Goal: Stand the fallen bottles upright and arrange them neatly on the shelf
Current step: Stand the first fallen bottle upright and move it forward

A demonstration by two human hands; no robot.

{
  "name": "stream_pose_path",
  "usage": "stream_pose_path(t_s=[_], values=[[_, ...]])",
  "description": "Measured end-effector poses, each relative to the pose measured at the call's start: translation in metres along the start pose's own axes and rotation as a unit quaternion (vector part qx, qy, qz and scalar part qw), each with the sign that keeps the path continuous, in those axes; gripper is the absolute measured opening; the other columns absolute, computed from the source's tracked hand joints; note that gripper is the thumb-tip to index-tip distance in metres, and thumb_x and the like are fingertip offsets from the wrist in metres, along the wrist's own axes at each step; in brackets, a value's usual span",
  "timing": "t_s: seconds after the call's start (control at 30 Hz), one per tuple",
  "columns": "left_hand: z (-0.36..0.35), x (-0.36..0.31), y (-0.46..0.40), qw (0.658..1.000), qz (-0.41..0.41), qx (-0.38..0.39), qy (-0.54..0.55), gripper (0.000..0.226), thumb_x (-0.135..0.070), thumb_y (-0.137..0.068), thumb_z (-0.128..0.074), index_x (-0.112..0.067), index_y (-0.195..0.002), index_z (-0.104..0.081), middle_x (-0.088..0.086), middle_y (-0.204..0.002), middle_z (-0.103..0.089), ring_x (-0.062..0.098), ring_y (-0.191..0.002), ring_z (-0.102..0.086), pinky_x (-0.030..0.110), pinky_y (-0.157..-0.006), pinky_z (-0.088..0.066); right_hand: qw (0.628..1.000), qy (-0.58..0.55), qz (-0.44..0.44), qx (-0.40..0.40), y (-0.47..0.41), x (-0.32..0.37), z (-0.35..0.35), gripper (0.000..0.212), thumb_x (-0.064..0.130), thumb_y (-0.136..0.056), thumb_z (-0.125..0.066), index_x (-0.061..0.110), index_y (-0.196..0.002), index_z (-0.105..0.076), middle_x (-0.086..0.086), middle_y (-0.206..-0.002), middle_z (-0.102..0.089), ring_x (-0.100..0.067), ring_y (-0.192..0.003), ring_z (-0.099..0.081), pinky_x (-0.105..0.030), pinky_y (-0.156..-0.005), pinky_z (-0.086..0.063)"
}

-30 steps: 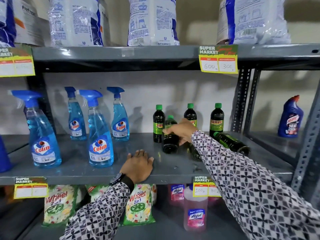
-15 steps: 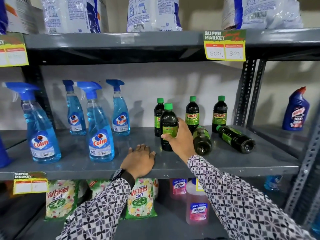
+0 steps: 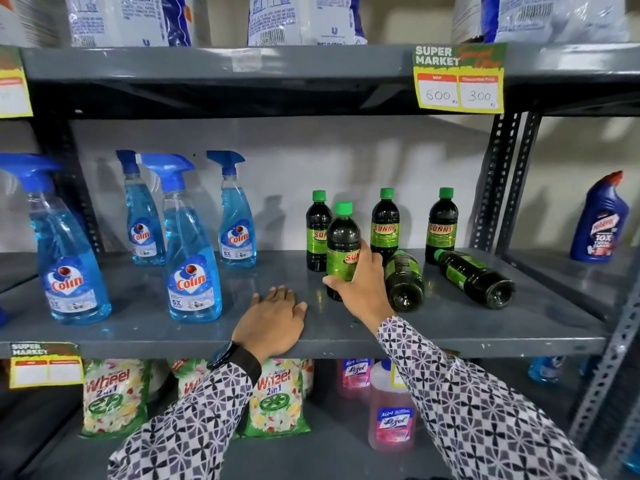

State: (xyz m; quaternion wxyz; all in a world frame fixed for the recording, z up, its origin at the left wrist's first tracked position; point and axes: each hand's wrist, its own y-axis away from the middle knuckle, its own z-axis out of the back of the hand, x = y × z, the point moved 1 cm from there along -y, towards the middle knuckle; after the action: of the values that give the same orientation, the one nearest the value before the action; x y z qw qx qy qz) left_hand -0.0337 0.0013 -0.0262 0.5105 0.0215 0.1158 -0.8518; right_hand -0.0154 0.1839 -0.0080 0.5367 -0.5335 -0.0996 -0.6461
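The right hand [image 3: 360, 282] has its fingers wrapped round the lower body of a dark plastic bottle with a green cap and green label [image 3: 342, 244], upright near the middle of the grey metal shelf [image 3: 450, 327]; whether its base sits flat is hidden by the hand. Best to settle it squarely in line with the three upright bottles behind before letting go. The left hand [image 3: 273, 320] lies flat, fingers spread, on the shelf edge. Two fallen bottles lie just right: the nearer one [image 3: 403, 282] close against the wrist and easily knocked, the farther one [image 3: 474, 277] beyond. Blue spray bottles [image 3: 192, 258] stand well left.
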Motion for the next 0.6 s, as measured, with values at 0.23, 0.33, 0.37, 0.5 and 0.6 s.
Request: stream_pose_path(t_s=[0.23,0.33,0.37,0.5,0.6], values=[[-0.0007,-0.0002,-0.0007,1.0,0.009,0.011,0.001,0.063,-0.045,-0.104,-0.018,-0.012,-0.157,-0.025,0.007,-0.169,-0.021,0.023,-0.157,-0.016,0.046,-0.129,-0.009,0.997,-0.068,-0.002,0.027,0.0004,-0.001,0.0044,0.087,0.006,-0.079,-0.078,0.029,-0.152,-0.037,-0.002,-0.131,-0.059,-0.02,-0.118,-0.06,-0.046,-0.108,-0.05],[-0.0001,-0.0007,-0.0003,1.0,0.011,0.014,0.002,0.063,-0.045,-0.104,-0.018,-0.012,-0.158,-0.025,0.007,-0.169,-0.02,0.023,-0.157,-0.016,0.046,-0.129,-0.009,0.999,-0.032,-0.006,0.025,-0.0001,-0.0033,0.0021,0.099,0.022,-0.074,-0.089,0.025,-0.155,-0.033,-0.006,-0.137,-0.044,-0.024,-0.127,-0.05,-0.044,-0.115,-0.042],[0.0,-0.0007,-0.0003,1.0,0.012,0.014,0.001,0.063,-0.045,-0.104,-0.018,-0.012,-0.158,-0.025,0.007,-0.169,-0.02,0.023,-0.157,-0.016,0.046,-0.129,-0.009,0.999,-0.031,-0.008,0.026,-0.0003,-0.0033,0.0021,0.101,0.024,-0.074,-0.09,0.025,-0.156,-0.03,-0.006,-0.139,-0.041,-0.024,-0.128,-0.048,-0.042,-0.115,-0.04],[-0.0008,-0.0006,-0.0009,1.0,0.015,0.018,-0.004,0.064,-0.045,-0.104,-0.018,-0.012,-0.158,-0.025,0.008,-0.169,-0.021,0.023,-0.157,-0.016,0.047,-0.129,-0.009,0.998,-0.058,0.001,0.028,-0.0008,-0.0037,0.0028,0.094,0.019,-0.075,-0.088,0.026,-0.153,-0.036,-0.003,-0.139,-0.05,-0.019,-0.125,-0.055,-0.044,-0.113,-0.046],[-0.0003,-0.0015,-0.0004,1.0,0.017,0.022,-0.006,0.063,-0.045,-0.104,-0.017,-0.012,-0.158,-0.025,0.008,-0.169,-0.02,0.023,-0.157,-0.016,0.047,-0.129,-0.009,0.999,-0.035,0.0,0.02,0.0,-0.0036,0.003,0.095,0.022,-0.073,-0.091,0.021,-0.151,-0.037,-0.004,-0.136,-0.048,-0.015,-0.119,-0.05,-0.036,-0.109,-0.045]])
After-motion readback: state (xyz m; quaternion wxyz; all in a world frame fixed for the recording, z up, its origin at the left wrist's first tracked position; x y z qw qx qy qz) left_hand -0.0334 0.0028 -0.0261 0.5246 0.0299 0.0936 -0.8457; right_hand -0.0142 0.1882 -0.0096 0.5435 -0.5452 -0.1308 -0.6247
